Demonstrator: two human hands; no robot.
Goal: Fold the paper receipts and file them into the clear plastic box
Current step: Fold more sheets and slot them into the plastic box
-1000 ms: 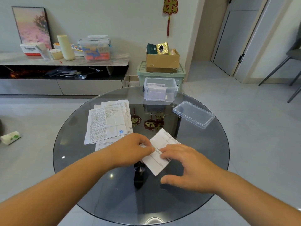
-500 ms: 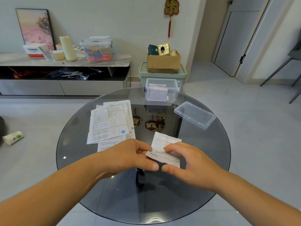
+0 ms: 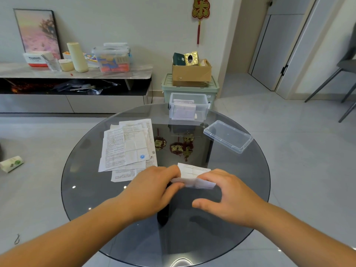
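A white paper receipt [image 3: 194,175] lies near the middle of the round glass table [image 3: 86,189], its near half bent up and over. My left hand [image 3: 154,186] pinches its left edge. My right hand [image 3: 229,193] holds the folded part from the right, thumb spread out below. A stack of unfolded receipts [image 3: 127,147] lies on the table to the left. The clear plastic box [image 3: 188,106] stands open at the table's far edge with folded papers inside. Its clear lid [image 3: 228,135] lies to the right of it.
Beyond the table stand a green storage bin [image 3: 212,89] with a cardboard box [image 3: 191,74] on top, and a low cabinet [image 3: 73,74] with containers along the wall. A chair [image 3: 342,72] is at the far right. A roll [image 3: 11,163] lies on the floor at left.
The receipt lay flat and slanted under both hands a second ago. It has since been turned square to me and its near half lifted and folded over.
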